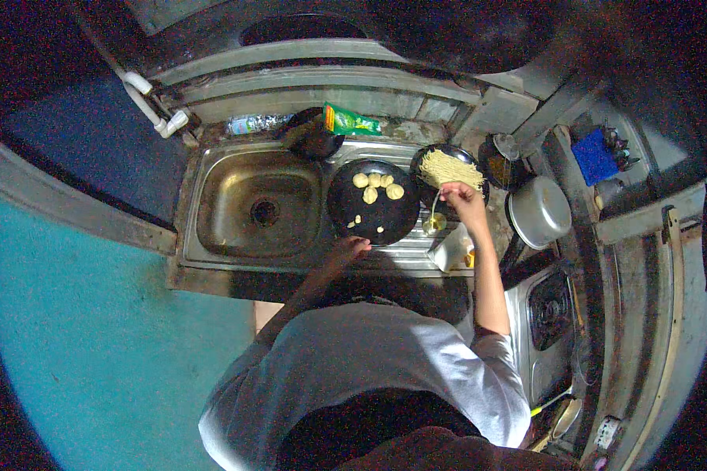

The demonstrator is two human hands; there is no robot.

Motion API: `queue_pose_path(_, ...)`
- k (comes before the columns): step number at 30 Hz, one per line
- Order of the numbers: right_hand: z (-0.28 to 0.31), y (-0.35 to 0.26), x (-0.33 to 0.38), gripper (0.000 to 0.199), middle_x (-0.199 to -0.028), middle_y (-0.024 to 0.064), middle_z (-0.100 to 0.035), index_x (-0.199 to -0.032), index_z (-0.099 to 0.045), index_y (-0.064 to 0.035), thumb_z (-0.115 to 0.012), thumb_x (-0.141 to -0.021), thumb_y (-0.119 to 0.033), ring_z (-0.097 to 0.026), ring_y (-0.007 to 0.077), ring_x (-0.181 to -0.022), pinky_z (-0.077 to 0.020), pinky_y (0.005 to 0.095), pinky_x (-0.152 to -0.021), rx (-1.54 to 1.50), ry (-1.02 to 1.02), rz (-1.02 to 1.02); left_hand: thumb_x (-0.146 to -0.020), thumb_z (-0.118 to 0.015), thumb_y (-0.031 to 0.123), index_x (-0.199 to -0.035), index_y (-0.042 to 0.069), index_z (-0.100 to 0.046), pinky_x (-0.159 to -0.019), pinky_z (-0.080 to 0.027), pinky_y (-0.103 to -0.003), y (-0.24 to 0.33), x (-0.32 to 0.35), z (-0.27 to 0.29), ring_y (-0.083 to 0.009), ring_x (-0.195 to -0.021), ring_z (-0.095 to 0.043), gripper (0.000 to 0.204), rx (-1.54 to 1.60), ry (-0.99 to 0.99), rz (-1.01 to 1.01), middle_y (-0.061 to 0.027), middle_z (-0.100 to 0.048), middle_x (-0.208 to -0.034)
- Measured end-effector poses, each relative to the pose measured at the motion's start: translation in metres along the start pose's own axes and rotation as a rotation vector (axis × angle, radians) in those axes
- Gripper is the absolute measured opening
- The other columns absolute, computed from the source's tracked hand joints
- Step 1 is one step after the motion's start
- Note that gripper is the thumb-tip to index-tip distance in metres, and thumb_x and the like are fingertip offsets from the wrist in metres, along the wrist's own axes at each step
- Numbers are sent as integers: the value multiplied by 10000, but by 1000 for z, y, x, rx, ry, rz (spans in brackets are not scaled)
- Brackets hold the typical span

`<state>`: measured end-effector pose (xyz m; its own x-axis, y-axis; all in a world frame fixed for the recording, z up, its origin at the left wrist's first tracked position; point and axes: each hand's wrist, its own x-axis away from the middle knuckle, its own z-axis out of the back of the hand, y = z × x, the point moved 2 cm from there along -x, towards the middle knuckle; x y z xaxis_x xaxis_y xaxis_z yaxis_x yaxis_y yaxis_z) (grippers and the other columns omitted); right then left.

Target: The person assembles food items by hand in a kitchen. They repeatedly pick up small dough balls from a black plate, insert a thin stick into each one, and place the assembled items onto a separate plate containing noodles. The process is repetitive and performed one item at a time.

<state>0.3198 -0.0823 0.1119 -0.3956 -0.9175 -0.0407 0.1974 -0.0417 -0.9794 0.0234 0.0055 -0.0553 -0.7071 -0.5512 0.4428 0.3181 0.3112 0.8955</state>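
single head view, high above the person, fisheye, facing straight down onto sink [259, 206] and counter

two dark pans [373, 206], roughly four dough balls [375, 187]

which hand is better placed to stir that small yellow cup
Probably the right hand: it holds a spoon reaching down to the small yellow cup. The left hand rests at the near rim of the black plate holding pale dough pieces, further from the cup.
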Motion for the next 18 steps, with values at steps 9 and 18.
queue_pose_path(9,39,1,-57,173,-908,46,-665,-995,-644,13,-540,-871,-47,-630,123,-809,-503,263,-756,275,176,126,-885,-587,315,-993,36,-622,-826,-444,-298,-6,9,0,-162,-900,-589,301,180,-4,-88,-48,-646,-927)
queue_pose_path(18,102,142,-72,285,-827,183,-674,-919,-701,-79,-671,-774,-324,-675,287,-764,-516,378,-707,1098,317,-114,-872,-613,353,-983,45,-624,-847,-456,-307,-41,-21,7,-179,-912,-615,328,74,66,-55,-77,-658,-959)
